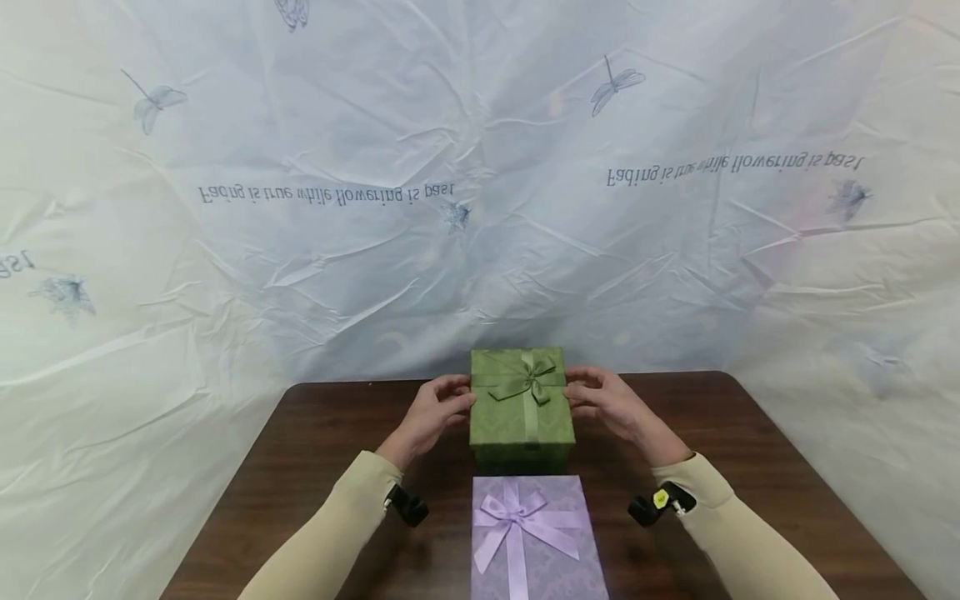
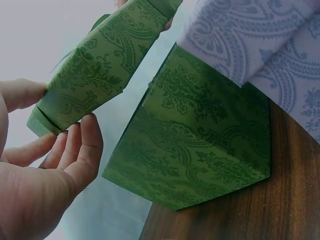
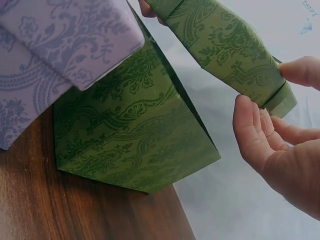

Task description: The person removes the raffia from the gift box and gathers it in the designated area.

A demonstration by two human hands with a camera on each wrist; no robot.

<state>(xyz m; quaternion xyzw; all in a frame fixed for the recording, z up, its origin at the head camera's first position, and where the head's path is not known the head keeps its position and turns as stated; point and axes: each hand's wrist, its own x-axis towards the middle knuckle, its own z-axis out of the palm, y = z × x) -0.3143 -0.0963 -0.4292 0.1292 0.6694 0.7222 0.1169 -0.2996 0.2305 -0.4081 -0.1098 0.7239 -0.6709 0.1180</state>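
Note:
Both hands hold a green patterned gift box lid (image 1: 498, 421), topped with a ribbon bow, by its two sides. In the wrist views the lid (image 2: 107, 65) (image 3: 225, 50) is apart from the green box base (image 2: 195, 135) (image 3: 130, 125), with a gap between them. My left hand (image 1: 427, 417) (image 2: 45, 185) pinches the lid's left edge between thumb and fingers. At the opposite edge, my right hand (image 1: 615, 408) (image 3: 290, 155) grips it likewise. The base stands on the table; its inside is hidden.
A lilac gift box (image 1: 555, 562) with a ribbon bow, its lid on, stands just nearer me than the green one. The brown wooden table (image 1: 315, 492) ends at a back edge close behind the green box. Pale printed sheeting (image 1: 525, 267) hangs behind and at both sides.

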